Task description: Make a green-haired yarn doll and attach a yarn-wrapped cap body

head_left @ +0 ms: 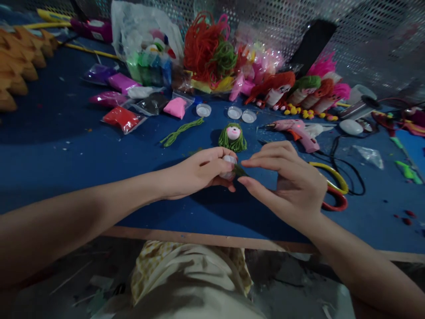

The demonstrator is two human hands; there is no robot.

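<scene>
Gripping a round whitish piece (228, 173), left hand (202, 170) curled, right hand (295, 186) slightly parted at thin green strands (239, 170).

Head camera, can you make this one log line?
left hand: holds white round piece; right hand: open at green tuft; beyond: green-haired doll head

Doll head (233, 133) left of glue gun (301, 132).

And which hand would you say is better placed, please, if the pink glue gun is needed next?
Probably the right hand: it is nearer the pink glue gun, while the left hand lies farther off, holding a pale round piece.
</scene>
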